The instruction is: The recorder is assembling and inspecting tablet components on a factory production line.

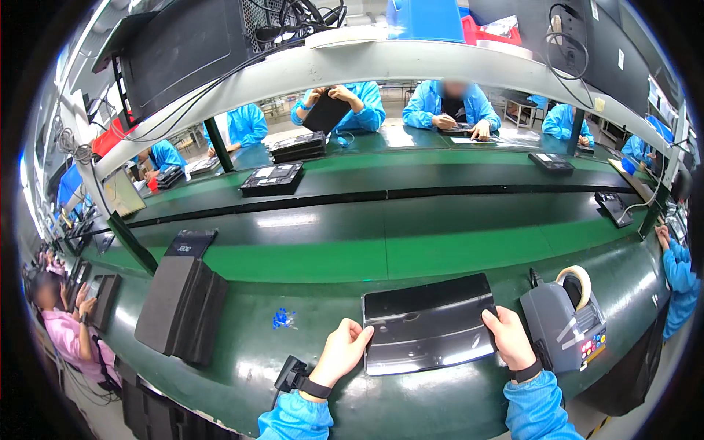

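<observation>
A glossy black flat panel [429, 323], shaped like a tablet or screen, is tilted over the front of the green bench, with light reflecting across it. My left hand [342, 350] grips its left edge, thumb on the face and fingers mostly hidden. Its right edge is held by my right hand [510, 337], thumb on top and the other fingers partly behind. Both my wrists wear black bands, and a small black device [291, 372] sits beside the left one. Whether the panel's lower edge touches the bench I cannot tell.
Right of the panel stands a grey tape dispenser [561, 326] with coloured buttons. Several small blue pieces [282, 318] lie to the left, before a stack of black foam slabs [180, 308]. Beyond runs a green conveyor [455, 253] under a white overhead shelf [411, 55]; people in blue work opposite.
</observation>
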{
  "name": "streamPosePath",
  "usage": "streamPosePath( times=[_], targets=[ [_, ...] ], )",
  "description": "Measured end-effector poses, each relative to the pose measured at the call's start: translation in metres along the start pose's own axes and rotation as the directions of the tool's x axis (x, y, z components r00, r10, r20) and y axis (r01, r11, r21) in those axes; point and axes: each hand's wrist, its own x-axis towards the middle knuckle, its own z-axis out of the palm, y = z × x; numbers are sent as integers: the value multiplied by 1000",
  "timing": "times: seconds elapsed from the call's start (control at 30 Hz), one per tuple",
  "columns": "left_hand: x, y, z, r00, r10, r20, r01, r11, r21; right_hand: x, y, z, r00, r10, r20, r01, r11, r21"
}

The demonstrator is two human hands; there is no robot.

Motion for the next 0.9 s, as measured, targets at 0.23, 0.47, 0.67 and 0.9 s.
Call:
streamPosePath(
  times=[0.23,0.47,0.67,0.9],
  targets=[
    [1,-4,2,999,41,-31,-40,999,8,-1,-2,2,1000,-10,-24,5,981,-192],
    [-1,0,4,997,47,-64,-42,996,74,0,-10,13,708,-682,-183,244,480,-842],
    [-2,12,9,987,128,-101,-90,944,318,3,13,9,887,-444,-125,155,543,-825],
    [-18,23,6,950,279,-137,-272,960,67,-5,-3,7,905,-328,-272,226,911,-345]
  ],
)
